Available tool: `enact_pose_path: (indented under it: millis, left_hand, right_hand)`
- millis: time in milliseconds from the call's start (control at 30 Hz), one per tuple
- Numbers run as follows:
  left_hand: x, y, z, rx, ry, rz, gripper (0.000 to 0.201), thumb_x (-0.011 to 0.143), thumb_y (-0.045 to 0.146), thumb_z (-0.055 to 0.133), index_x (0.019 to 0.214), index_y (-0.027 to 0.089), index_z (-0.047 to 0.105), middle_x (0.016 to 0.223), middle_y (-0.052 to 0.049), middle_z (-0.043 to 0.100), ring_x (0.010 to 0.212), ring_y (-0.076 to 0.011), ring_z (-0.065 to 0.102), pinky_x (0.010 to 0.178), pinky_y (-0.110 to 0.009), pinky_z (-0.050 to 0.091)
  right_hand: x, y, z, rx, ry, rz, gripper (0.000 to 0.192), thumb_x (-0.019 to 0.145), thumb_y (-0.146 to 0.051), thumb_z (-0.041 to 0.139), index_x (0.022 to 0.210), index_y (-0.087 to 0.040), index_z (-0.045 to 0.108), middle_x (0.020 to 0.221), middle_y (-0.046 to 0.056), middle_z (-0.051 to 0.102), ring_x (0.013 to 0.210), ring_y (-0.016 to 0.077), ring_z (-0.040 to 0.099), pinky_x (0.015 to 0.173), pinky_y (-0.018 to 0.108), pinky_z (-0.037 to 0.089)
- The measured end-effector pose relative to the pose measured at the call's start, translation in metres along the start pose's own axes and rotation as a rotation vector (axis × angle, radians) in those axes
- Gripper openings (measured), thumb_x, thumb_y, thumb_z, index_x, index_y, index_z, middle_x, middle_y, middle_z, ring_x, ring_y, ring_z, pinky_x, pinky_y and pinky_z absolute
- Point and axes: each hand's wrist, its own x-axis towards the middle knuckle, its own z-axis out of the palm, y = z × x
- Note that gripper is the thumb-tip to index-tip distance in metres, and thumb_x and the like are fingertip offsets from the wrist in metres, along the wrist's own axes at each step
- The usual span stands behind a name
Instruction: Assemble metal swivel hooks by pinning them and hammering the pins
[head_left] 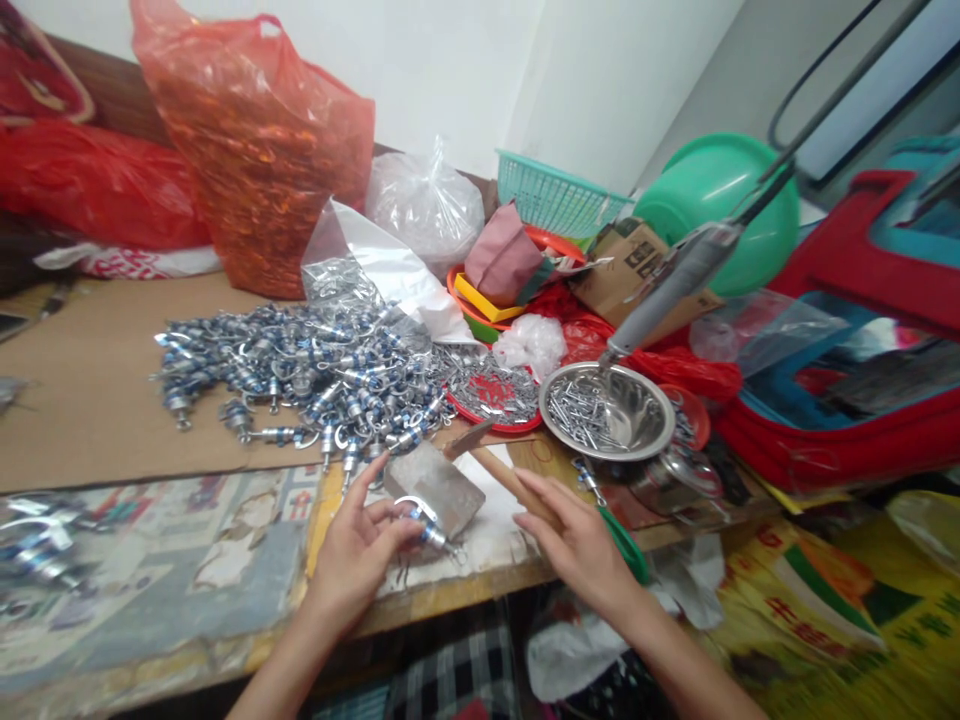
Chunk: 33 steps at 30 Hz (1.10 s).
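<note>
Hammer point(517, 487) with a wooden handle slants across the middle of the head view, the right hand point(581, 540) wrapped around that handle at lower right of center. The left hand point(356, 545), at lower left of center, pinches 1 silver-and-blue fitting point(427, 525) between thumb and fingers, at the lower middle of the frame, over the near part of a gray metal block point(442, 485). Similar parts form a pile point(300, 370) at center left. Right of it, a red plate point(491, 390) and a steel bowl point(641, 405) hold small metal pieces. An orange-red bag point(262, 170) stands at upper left; a green basin point(750, 220) leans at upper right.
</note>
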Motion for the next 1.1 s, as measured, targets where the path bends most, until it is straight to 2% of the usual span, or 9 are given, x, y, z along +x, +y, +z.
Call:
enact_pose_path:
  millis: [133, 200, 300, 533, 633, 700, 800, 867, 1100]
  left_hand:
    - [0.001, -0.001, 0.000, 0.010, 0.009, 0.023, 0.089, 0.059, 0.017, 0.069, 0.133, 0.020, 0.022, 0.060, 0.005, 0.062, 0.054, -0.0117, 0.061, 0.055, -0.024, 0.053]
    - [0.001, -0.002, -0.001, 0.018, 0.015, 0.027, 0.089, 0.058, 0.018, 0.070, 0.133, 0.020, 0.022, 0.060, 0.005, 0.063, 0.054, -0.0118, 0.061, 0.055, -0.023, 0.053]
    - [0.001, -0.002, -0.001, 0.022, 0.023, 0.027, 0.090, 0.058, 0.018, 0.070, 0.133, 0.020, 0.022, 0.060, 0.005, 0.063, 0.056, -0.0124, 0.062, 0.056, -0.024, 0.053]
    - [0.001, -0.004, -0.001, 0.022, 0.035, 0.028, 0.090, 0.056, 0.020, 0.072, 0.132, 0.020, 0.024, 0.061, 0.004, 0.064, 0.057, -0.0142, 0.063, 0.056, -0.025, 0.053]
    - [0.001, -0.003, -0.003, 0.065, 0.042, 0.015, 0.077, 0.056, 0.023, 0.072, 0.125, 0.017, 0.038, 0.063, 0.003, 0.066, 0.061, -0.0163, 0.064, 0.061, -0.029, 0.054]
    - [0.001, -0.001, -0.005, 0.180, 0.050, 0.027, 0.051, 0.056, 0.026, 0.072, 0.104, 0.016, 0.058, 0.065, -0.001, 0.068, 0.064, -0.0186, 0.064, 0.065, -0.032, 0.053]
    - [0.001, 0.002, -0.009, 0.414, 0.058, 0.085, 0.016, 0.060, 0.030, 0.069, 0.070, 0.018, 0.069, 0.065, -0.004, 0.070, 0.064, -0.0213, 0.064, 0.066, -0.034, 0.051]
    - [0.002, 0.003, -0.011, 0.505, 0.064, 0.161, 0.010, 0.061, 0.030, 0.067, 0.062, 0.021, 0.070, 0.067, -0.004, 0.070, 0.069, -0.0227, 0.063, 0.069, -0.035, 0.050]
    - [0.007, 0.009, -0.005, 0.599, 0.030, 0.377, 0.009, 0.062, 0.028, 0.065, 0.058, 0.023, 0.071, 0.075, -0.004, 0.062, 0.076, -0.0203, 0.058, 0.068, -0.028, 0.046]
  right_hand:
    - [-0.009, -0.026, -0.011, -0.002, 0.096, -0.236, 0.047, 0.084, -0.012, 0.045, 0.127, -0.029, 0.040, 0.104, 0.005, 0.058, 0.092, 0.0159, 0.057, 0.078, 0.026, 0.046]
    - [-0.015, -0.028, -0.008, -0.094, 0.020, -0.253, 0.050, 0.083, -0.009, 0.041, 0.128, -0.029, 0.039, 0.098, 0.005, 0.060, 0.084, 0.0158, 0.059, 0.071, 0.025, 0.048]
    - [-0.024, -0.025, 0.001, -0.212, -0.118, -0.197, 0.051, 0.082, -0.007, 0.038, 0.128, -0.028, 0.040, 0.090, 0.005, 0.062, 0.075, 0.0164, 0.060, 0.064, 0.026, 0.050]
    - [-0.039, -0.013, 0.014, -0.049, -0.009, -0.110, 0.044, 0.084, -0.011, 0.040, 0.125, -0.026, 0.045, 0.093, 0.006, 0.063, 0.079, 0.0154, 0.061, 0.071, 0.026, 0.050]
    - [-0.034, 0.006, 0.018, 0.059, 0.072, 0.031, 0.038, 0.082, -0.018, 0.048, 0.120, -0.023, 0.051, 0.098, 0.006, 0.063, 0.086, 0.0169, 0.061, 0.075, 0.028, 0.050]
    - [-0.024, 0.020, 0.018, 0.098, 0.071, 0.130, 0.037, 0.080, -0.022, 0.052, 0.117, -0.022, 0.054, 0.100, 0.006, 0.064, 0.091, 0.0196, 0.060, 0.078, 0.032, 0.049]
    - [-0.001, 0.033, 0.017, 0.071, -0.103, 0.199, 0.034, 0.079, -0.026, 0.053, 0.111, -0.018, 0.058, 0.096, 0.007, 0.066, 0.089, 0.0213, 0.061, 0.078, 0.036, 0.049]
    - [0.021, 0.036, 0.015, -0.042, -0.173, 0.137, 0.028, 0.080, -0.027, 0.051, 0.104, -0.016, 0.063, 0.092, 0.007, 0.067, 0.084, 0.0196, 0.062, 0.077, 0.033, 0.048]
    - [0.123, 0.048, 0.028, -0.407, -0.041, 0.053, 0.032, 0.076, -0.002, 0.044, 0.093, -0.018, 0.067, 0.097, 0.009, 0.064, 0.094, 0.0198, 0.056, 0.081, 0.029, 0.041]
